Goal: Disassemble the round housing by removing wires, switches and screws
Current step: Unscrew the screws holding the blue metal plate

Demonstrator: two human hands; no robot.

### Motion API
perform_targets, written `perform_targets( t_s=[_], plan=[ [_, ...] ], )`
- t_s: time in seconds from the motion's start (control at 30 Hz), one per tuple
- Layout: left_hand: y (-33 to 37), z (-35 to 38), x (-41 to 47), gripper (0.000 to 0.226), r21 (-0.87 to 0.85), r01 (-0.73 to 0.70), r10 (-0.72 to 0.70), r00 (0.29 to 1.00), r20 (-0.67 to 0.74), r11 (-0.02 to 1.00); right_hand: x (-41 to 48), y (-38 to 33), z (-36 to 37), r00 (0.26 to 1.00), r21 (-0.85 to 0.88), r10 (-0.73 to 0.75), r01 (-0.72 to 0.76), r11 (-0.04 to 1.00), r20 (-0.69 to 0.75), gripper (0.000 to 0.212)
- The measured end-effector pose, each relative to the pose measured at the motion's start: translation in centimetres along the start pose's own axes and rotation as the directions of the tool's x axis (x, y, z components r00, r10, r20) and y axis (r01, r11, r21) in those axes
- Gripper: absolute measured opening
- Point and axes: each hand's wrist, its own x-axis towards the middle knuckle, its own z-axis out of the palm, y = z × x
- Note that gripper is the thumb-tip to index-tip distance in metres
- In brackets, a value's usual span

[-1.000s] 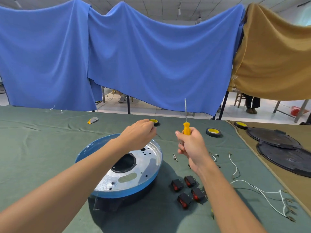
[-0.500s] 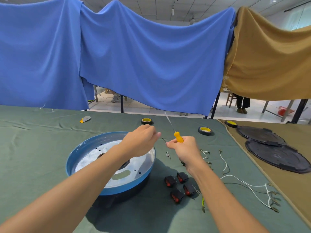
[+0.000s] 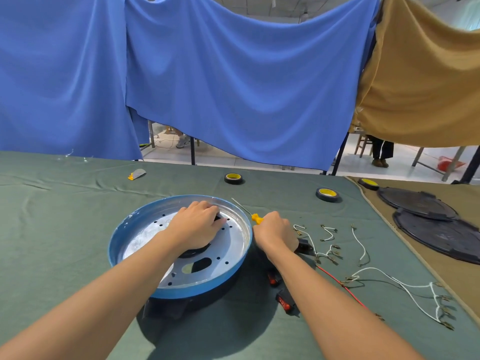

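Round housing (image 3: pixel 197 290) sits on green cloth (image 3: pixel 65 242); left hand (image 3: pixel 197 224) lies on its plate, fingers bent, hold undeterminable; right hand (image 3: pixel 275 233), just right of the rim, clenches screwdriver (image 3: pixel 256 218), shaft angled far-left.

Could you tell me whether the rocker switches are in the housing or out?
Out: the visible switches lie on the green cloth beside the housing.
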Motion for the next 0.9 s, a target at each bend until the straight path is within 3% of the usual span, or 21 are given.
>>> perform_targets(
  t_s=[0.27, 0.4, 0.5, 0.57, 0.7, 0.8, 0.9],
  plan=[
    [-0.2, -0.2, 0.0, 0.039, -0.005, -0.008, 0.008, 1.0, 0.025, 1.0, 0.1, 0.2, -0.1, 0.999, -0.068, -0.048, 0.049, 0.997, 0.019, 0.018],
    [-0.1, -1.1, -0.5, 0.04, -0.069, 0.036, -0.028, 0.994, 0.104, 0.997, 0.1, 0.7, -1.7, 0.999, 0.21, -0.019, 0.009, 0.978, 0.046, 0.022],
    [0.0, -1.6, -1.3, 0.041, -0.077, 0.034, -0.025, 0.992, 0.126, 0.996, -0.8, 0.8, -2.5, 0.98, 0.415, -0.117, 0.04, 0.909, 0.162, 0.036],
    [0.3, -2.0, -1.8, 0.043, -0.09, 0.032, -0.02, 0.992, 0.124, 0.995, -1.6, 0.6, -2.8, 0.966, 0.435, -0.155, 0.051, 0.899, 0.208, 0.039],
    [1.0, -2.7, -2.8, 0.047, -0.159, 0.056, -0.037, 0.992, 0.119, 0.986, -2.7, -0.3, -3.3, 0.954, 0.32, -0.166, 0.08, 0.944, 0.251, 0.022],
    [1.1, -3.1, -3.6, 0.054, -0.166, 0.123, -0.094, 0.98, 0.176, 0.978, -3.2, -1.4, -4.0, 0.964, 0.338, -0.165, 0.088, 0.937, 0.209, 0.014],
    [0.4, -3.8, -4.3, 0.061, -0.19, 0.164, -0.142, 0.982, 0.126, 0.968, -3.6, -2.9, -5.2, 0.972, 0.418, -0.186, 0.109, 0.902, 0.146, 0.014]
  ],
)
